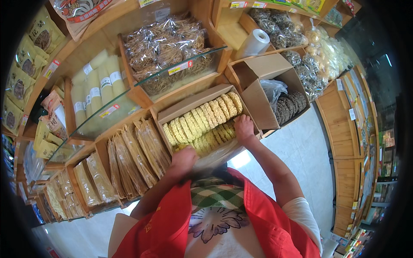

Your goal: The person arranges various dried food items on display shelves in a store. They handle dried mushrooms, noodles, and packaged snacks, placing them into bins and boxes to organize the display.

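Note:
A cardboard box [198, 100] in front of me holds two rows of round dried noodle cakes. The far row [203, 116] is pale yellow and stands on edge. Lower and partly shaded, the near row [211, 140] lies closer to my body. At that near row's left end is my left hand [184, 158], its fingertips hidden down in the box. My right hand [244, 129] is at the opposite end, fingers curled down beside the cakes and the box's right wall. Clear plastic film [219, 154] bunches along the near side between my hands. Whether either hand grips anything is unclear.
Right of the box stands an open carton [263, 96] of dark noodle cakes. Bundles of wrapped dried sticks [138, 154] fill the left compartment. Behind a glass divider [180, 66] are bagged dried goods [167, 48]. A plastic bag roll [255, 42] stands at the back.

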{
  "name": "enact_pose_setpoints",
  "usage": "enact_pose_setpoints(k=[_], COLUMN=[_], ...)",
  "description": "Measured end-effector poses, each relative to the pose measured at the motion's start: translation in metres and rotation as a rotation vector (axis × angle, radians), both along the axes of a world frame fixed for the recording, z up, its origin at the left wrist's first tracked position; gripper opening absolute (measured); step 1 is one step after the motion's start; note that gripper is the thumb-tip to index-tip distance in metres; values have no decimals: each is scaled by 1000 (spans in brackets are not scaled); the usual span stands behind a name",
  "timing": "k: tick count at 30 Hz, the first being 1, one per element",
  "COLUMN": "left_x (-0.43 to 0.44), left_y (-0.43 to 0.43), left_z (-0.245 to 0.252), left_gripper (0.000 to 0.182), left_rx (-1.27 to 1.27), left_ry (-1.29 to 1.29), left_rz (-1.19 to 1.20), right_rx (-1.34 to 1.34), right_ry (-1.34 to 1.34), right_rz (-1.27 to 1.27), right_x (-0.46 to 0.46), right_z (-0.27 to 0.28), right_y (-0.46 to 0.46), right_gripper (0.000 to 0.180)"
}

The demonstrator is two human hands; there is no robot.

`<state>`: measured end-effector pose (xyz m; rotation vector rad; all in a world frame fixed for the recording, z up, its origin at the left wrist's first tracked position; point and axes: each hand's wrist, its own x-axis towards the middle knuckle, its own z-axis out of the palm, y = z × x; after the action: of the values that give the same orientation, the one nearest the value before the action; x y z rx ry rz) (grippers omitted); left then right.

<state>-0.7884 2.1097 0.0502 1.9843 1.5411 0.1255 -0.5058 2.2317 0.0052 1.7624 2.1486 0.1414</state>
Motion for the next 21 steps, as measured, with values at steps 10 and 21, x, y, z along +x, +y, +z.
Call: enact_pose_setpoints(k=[10, 21], left_x=[4, 4], left_y=[-6, -8], left_z=[2, 17], left_gripper=[34, 74], left_rx=[46, -9], left_ry=[-1, 25], left_rz=[152, 153], right_rx=[9, -686], right_ry=[306, 1152], right_rz=[71, -211], right_x=[-35, -113], right_z=[49, 11], right_y=[-34, -86], right_gripper=[31, 37])
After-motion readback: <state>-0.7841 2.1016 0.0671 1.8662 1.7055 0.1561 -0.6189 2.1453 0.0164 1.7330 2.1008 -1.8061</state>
